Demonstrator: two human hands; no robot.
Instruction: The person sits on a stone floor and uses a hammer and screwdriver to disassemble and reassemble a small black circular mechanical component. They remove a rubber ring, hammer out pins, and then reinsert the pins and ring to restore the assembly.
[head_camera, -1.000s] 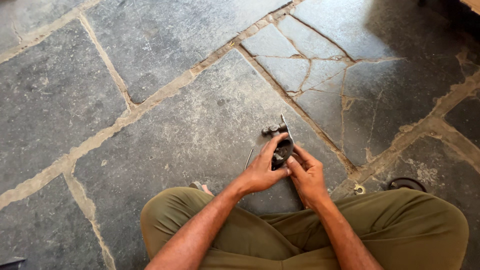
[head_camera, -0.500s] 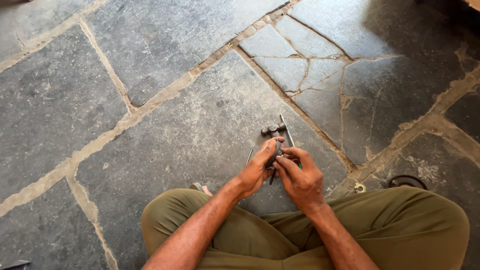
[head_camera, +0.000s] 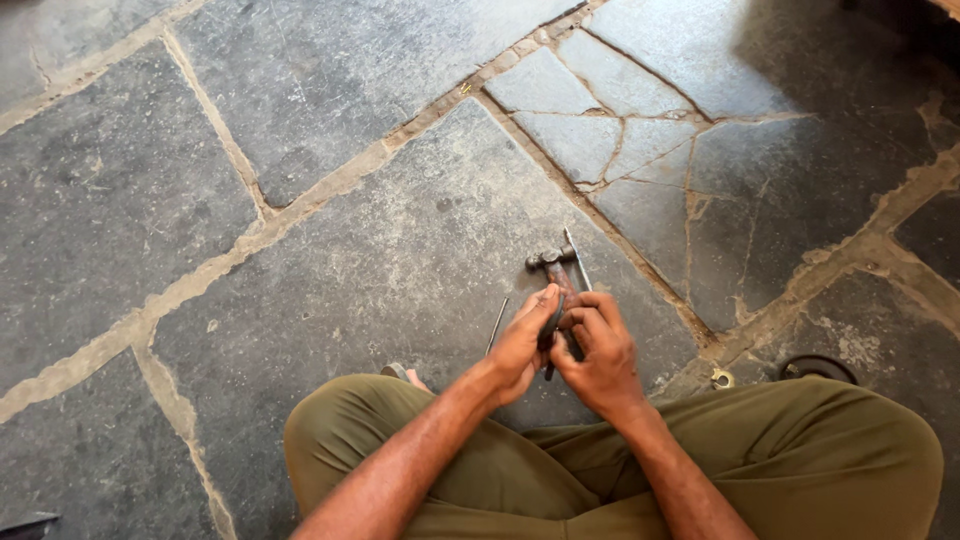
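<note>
I sit cross-legged on a stone floor. My left hand (head_camera: 522, 345) and my right hand (head_camera: 600, 350) meet in front of my knees, both pinching a small dark flat object (head_camera: 552, 325) held edge-on between the fingers. Just beyond the fingertips a hammer (head_camera: 553, 262) with a metal head and reddish handle lies on the slab, and a thin metal strip (head_camera: 577, 260) lies next to it. A slim metal rod (head_camera: 497, 325) rests on the floor left of my left hand.
Grey stone slabs (head_camera: 380, 250) with sandy mortar joints cover the floor; the slab at the upper right is cracked. A small brass piece (head_camera: 721, 379) and a dark ring-shaped object (head_camera: 818, 367) lie by my right knee.
The dark object was held flatter and more in the open a second ago; now both hands have closed in on it and turned it edge-on. The view has shifted slightly.
</note>
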